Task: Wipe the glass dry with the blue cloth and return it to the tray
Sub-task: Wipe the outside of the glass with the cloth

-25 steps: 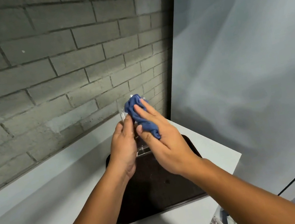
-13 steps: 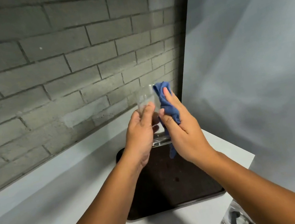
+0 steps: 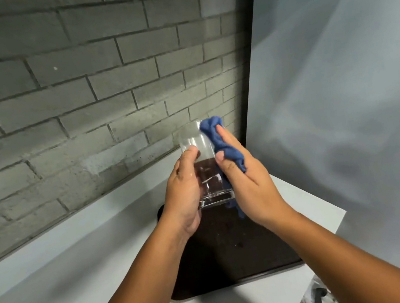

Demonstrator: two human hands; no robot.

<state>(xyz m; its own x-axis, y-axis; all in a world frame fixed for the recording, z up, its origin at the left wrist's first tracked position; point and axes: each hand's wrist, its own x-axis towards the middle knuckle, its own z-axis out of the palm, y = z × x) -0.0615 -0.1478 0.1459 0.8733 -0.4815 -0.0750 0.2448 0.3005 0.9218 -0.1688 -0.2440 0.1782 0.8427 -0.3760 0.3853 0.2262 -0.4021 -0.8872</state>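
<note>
While the grey brick wall [image 3: 77, 87] fills the left side, the left hand [image 3: 183, 193] wraps its fingers [image 3: 189, 155] round a clear glass [image 3: 201, 156], gripping it upright in the air above the dark tray [image 3: 237, 256]. Just right of it, the right hand [image 3: 248, 185] presses a bunched blue cloth [image 3: 221, 142] against the glass's side, fingers closed on the fabric. Below, the tray lies on the white counter [image 3: 58, 294]. No writing or label can be read on anything.
</note>
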